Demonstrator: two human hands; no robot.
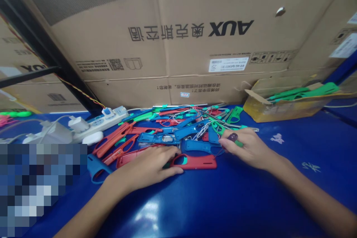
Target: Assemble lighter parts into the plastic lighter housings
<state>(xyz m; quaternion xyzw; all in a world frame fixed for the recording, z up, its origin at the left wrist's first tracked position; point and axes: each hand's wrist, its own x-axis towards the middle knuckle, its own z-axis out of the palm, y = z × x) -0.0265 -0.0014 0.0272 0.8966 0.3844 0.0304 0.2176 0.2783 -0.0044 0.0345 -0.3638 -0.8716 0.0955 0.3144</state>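
My left hand [156, 161] grips the looped end of a red plastic lighter casing [203, 162], which lies on the blue table near its front side. The thumb is at the near edge and the fingers lie over the far edge. To the right, my right hand [248, 147] is closed, thumb against curled fingers. A dark purple piece [232, 137] and a bit of green show at its fingers; what exactly it holds is unclear. Beyond both hands lies a pile of blue casings [192, 130], red casings [114, 139], green parts and metal rods.
A yellow-taped carton [284, 109] with green casings stands at the back right. On the left, a white power strip [107, 119] carries plugs and cables. A large cardboard panel [167, 59] rises behind the pile. A black metal post [55, 55] slants at left.
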